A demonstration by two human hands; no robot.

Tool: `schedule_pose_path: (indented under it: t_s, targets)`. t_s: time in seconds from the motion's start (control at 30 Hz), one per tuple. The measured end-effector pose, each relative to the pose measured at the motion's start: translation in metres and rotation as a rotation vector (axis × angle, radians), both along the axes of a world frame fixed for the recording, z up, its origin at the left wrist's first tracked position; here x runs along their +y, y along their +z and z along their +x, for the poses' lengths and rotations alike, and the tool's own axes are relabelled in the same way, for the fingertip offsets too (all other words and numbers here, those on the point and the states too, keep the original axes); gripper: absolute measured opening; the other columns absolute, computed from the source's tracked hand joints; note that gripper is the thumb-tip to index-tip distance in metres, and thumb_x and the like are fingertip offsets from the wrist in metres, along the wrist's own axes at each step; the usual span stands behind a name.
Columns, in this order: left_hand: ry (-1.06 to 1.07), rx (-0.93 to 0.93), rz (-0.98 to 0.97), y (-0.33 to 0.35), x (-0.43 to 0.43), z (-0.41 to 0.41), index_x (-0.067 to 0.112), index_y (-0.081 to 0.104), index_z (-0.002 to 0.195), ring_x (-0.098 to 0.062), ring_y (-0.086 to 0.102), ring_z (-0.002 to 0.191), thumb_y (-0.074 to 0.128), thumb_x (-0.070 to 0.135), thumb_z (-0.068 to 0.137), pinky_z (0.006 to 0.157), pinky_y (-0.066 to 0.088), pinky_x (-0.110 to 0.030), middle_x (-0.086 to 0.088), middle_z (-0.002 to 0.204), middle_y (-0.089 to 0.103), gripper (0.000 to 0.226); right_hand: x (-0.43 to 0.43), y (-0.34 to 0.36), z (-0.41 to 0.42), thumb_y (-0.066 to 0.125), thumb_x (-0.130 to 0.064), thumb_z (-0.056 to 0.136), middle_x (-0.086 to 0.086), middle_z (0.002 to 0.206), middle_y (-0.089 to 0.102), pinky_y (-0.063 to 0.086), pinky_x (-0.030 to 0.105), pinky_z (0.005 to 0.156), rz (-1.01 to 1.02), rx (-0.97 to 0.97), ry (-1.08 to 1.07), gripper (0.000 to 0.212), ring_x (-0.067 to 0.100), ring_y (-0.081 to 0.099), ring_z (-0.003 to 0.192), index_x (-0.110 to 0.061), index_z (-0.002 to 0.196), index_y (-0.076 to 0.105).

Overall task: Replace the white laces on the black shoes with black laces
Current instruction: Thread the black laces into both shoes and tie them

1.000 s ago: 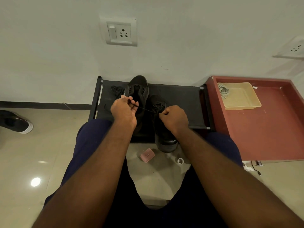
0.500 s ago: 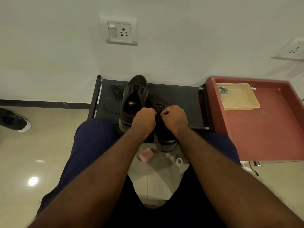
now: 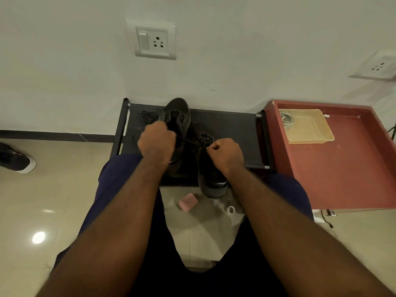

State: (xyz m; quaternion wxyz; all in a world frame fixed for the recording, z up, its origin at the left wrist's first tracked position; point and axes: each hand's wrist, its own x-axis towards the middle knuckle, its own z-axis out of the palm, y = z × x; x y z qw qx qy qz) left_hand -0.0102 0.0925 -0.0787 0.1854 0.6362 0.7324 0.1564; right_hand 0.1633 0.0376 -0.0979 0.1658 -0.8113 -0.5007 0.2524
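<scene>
Two black shoes stand on a low black rack (image 3: 233, 133). The left shoe (image 3: 177, 116) leans with its toe toward the wall. The right shoe (image 3: 211, 179) points its heel over the rack's front edge. A black lace (image 3: 188, 140) runs taut from the right shoe's eyelets to my left hand (image 3: 157, 141), which grips it in a fist over the left shoe. My right hand (image 3: 226, 154) pinches the lace at the right shoe's tongue. A loose black lace (image 3: 147, 117) lies bunched at the rack's back left. White laces (image 3: 287, 118) lie in a beige tray (image 3: 310, 133).
The beige tray sits on a red low table (image 3: 353, 168) to the right of the rack. A pink small case (image 3: 188, 202) and a white ring (image 3: 231, 210) lie on the tiled floor between my knees. Another black shoe (image 3: 16, 158) lies at far left.
My left hand moved from beside my right hand up and to the left, pulling the black lace taut. My right hand stayed at the right shoe.
</scene>
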Motion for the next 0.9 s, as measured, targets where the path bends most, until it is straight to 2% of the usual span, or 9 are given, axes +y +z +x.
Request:
schedule_pose_path:
  t_s: [0.1,0.17,0.33,0.43,0.53,0.6,0.67,0.8,0.9]
  targets:
    - [0.107,-0.073,0.004,0.001,0.003,-0.024,0.010,0.061,0.078,-0.025,0.059,0.068,0.057,0.023,0.090,0.059,0.046,-0.034,-0.007,0.078,0.063,0.018,-0.002,0.002,-0.003,0.061,-0.029,0.094,0.003,0.096,0.074,0.058,0.038,0.080,-0.020,-0.035,0.067,0.018,0.026,0.069,0.091,-0.021,0.099,0.077]
    - [0.126,-0.109,0.015,0.001,0.001,-0.028,0.011,0.061,0.078,-0.024,0.059,0.068,0.058,0.022,0.090,0.059,0.044,-0.033,-0.006,0.076,0.062,0.017,-0.004,0.003,-0.004,0.059,-0.025,0.094,0.005,0.105,0.074,0.057,0.038,0.084,-0.019,-0.041,0.082,0.022,0.028,0.068,0.098,-0.021,0.109,0.075]
    - [-0.075,-0.153,0.028,-0.002,-0.006,-0.014,0.017,0.068,0.090,-0.025,0.063,0.076,0.057,0.027,0.091,0.071,0.057,-0.040,-0.004,0.082,0.066,0.015,-0.008,0.002,-0.008,0.063,-0.015,0.088,0.010,0.099,0.075,0.055,0.040,0.087,0.025,0.032,-0.005,0.018,0.030,0.068,0.097,-0.011,0.100,0.077]
    - [-0.285,-0.075,-0.081,-0.008,-0.014,0.000,0.024,0.069,0.108,-0.028,0.064,0.092,0.060,0.033,0.091,0.083,0.056,-0.043,-0.005,0.101,0.069,0.022,-0.008,0.004,-0.010,0.062,-0.010,0.088,0.009,0.099,0.074,0.054,0.035,0.088,0.018,0.071,-0.010,0.017,0.027,0.067,0.097,-0.008,0.100,0.075]
    - [-0.367,-0.034,-0.116,-0.014,-0.020,0.014,0.021,0.070,0.106,-0.027,0.063,0.093,0.057,0.037,0.095,0.082,0.053,-0.040,-0.005,0.101,0.068,0.023,-0.007,0.005,-0.010,0.060,-0.011,0.089,0.007,0.106,0.072,0.052,0.033,0.090,-0.009,0.093,-0.003,0.022,0.025,0.065,0.102,-0.012,0.108,0.072]
    - [-0.307,-0.194,-0.059,-0.015,-0.019,0.018,0.017,0.068,0.096,-0.025,0.063,0.088,0.053,0.033,0.098,0.079,0.052,-0.040,-0.005,0.092,0.067,0.022,-0.008,0.005,-0.011,0.060,-0.015,0.089,0.006,0.106,0.069,0.052,0.034,0.090,-0.030,0.135,-0.006,0.022,0.025,0.064,0.101,-0.013,0.110,0.068]
    - [-0.198,-0.478,-0.035,-0.015,-0.016,0.020,0.009,0.064,0.088,-0.022,0.063,0.083,0.051,0.028,0.100,0.079,0.052,-0.041,-0.003,0.085,0.066,0.026,-0.009,0.006,-0.013,0.060,-0.020,0.090,0.006,0.105,0.067,0.053,0.036,0.087,-0.050,0.184,-0.007,0.019,0.025,0.063,0.099,-0.015,0.107,0.064]
    - [0.013,-1.023,-0.189,-0.011,-0.017,0.026,0.001,0.061,0.092,-0.020,0.069,0.090,0.043,0.023,0.105,0.090,0.054,-0.039,-0.008,0.094,0.071,0.031,-0.008,0.007,-0.017,0.064,-0.030,0.091,0.004,0.102,0.066,0.052,0.035,0.085,-0.039,0.230,-0.049,0.017,0.023,0.062,0.096,-0.017,0.102,0.062]
    - [0.062,-1.266,-0.273,-0.008,-0.021,0.030,0.005,0.055,0.083,-0.024,0.070,0.089,0.039,0.020,0.106,0.091,0.055,-0.040,-0.011,0.090,0.069,0.032,-0.008,0.004,-0.021,0.065,-0.028,0.093,0.004,0.101,0.065,0.049,0.032,0.080,-0.011,0.197,-0.067,0.018,0.022,0.061,0.095,-0.014,0.104,0.061]
